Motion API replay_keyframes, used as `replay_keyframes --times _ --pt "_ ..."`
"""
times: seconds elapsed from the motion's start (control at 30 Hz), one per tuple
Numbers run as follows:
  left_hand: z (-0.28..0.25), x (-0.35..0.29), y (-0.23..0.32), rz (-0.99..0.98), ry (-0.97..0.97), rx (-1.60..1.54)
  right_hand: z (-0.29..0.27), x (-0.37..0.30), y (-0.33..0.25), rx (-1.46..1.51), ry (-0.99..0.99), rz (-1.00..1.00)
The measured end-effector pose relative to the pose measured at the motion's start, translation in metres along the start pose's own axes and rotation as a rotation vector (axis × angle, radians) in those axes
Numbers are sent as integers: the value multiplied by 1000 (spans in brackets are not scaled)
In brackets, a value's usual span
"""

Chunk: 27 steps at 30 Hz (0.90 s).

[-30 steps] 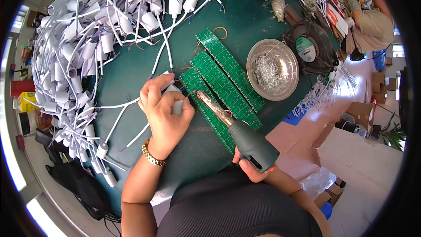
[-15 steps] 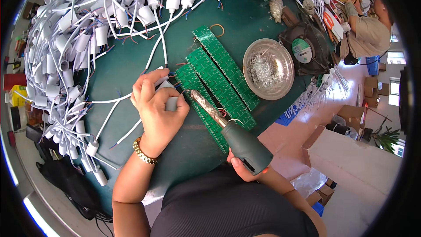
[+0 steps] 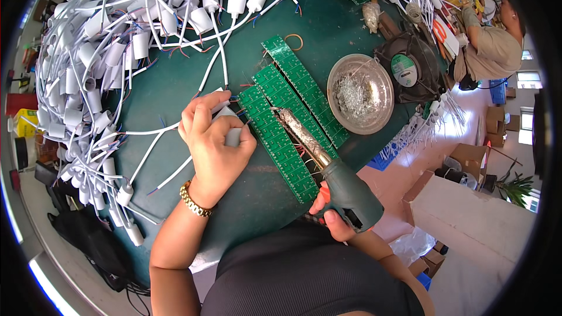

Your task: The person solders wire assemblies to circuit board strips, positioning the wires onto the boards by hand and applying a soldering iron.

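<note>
Two hands meet at one small spot on the green table, and the important relation is between them. The left hand is closed around a white cylindrical socket, with the fingers curled over it, so only its end shows; a white cable runs out from under the hand toward the lower left. The right hand is wrapped fully around the grey-green handle of a soldering iron, fingers tight, thumb underneath.

The iron lies on a diagonal, with the handle low and right and the tip high and left. Its tip rests over the green circuit board strips, which lie side by side on nearly the same diagonal. The socket is just to the left of the tip (near, but I cannot tell if its wire ends touch the board). The left hand is therefore the nearer one to the joint, and the right hand stays back along the handle. Behind the strips stands a round metal bowl.
</note>
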<state>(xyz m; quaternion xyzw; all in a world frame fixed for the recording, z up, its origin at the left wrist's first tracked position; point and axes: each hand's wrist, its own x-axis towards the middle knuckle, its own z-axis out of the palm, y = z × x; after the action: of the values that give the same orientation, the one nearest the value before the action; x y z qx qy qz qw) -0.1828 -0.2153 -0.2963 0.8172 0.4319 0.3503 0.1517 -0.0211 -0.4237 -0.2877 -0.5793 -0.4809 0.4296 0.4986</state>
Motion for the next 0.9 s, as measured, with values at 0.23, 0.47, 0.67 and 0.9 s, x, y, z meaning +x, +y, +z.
replay_keyframes --times 0.23,0.47,0.67,0.9 --pt "-2 0 2 -7 -24 7 -1 1 1 109 -36 12" --pt "-2 -2 0 2 -18 14 4 -4 7 66 -34 8" --pt "-4 -1 -6 55 -84 -52 3 -6 8 -238 -228 -16" --pt "-5 3 -6 51 -139 -17 10 -7 12 -195 16 26"
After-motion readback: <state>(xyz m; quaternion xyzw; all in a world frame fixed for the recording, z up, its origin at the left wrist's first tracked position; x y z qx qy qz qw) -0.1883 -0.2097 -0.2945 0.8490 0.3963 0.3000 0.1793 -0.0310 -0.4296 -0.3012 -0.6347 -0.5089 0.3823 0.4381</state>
